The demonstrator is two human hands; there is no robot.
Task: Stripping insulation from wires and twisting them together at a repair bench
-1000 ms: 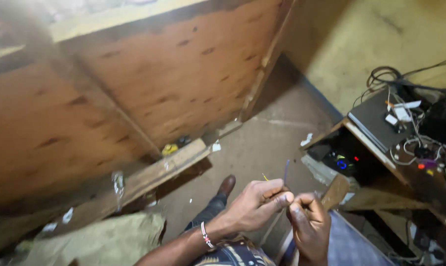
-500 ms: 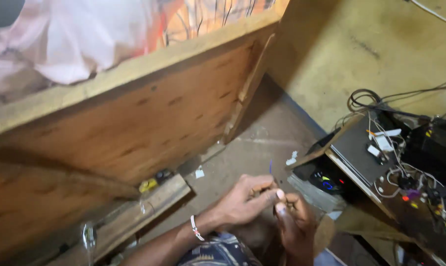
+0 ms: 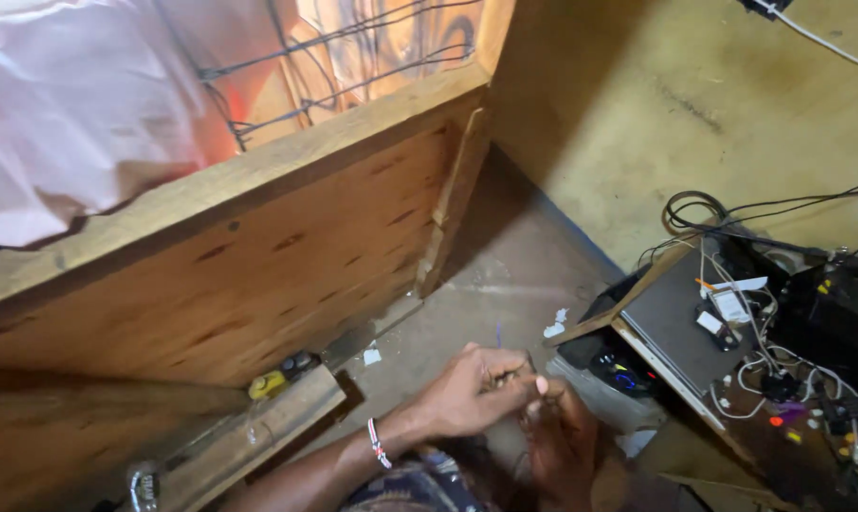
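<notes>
Wire (image 3: 498,334) | pinched (thin, bluish) in left hand (image 3: 472,389) grip | right hand (image 3: 557,441) grip touching, state unclear

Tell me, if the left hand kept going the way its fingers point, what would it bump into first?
Almost at once, the right hand: the left hand points right, fingertips already meeting it around something thin. Beyond lies a grey box, though depth is unclear.
</notes>
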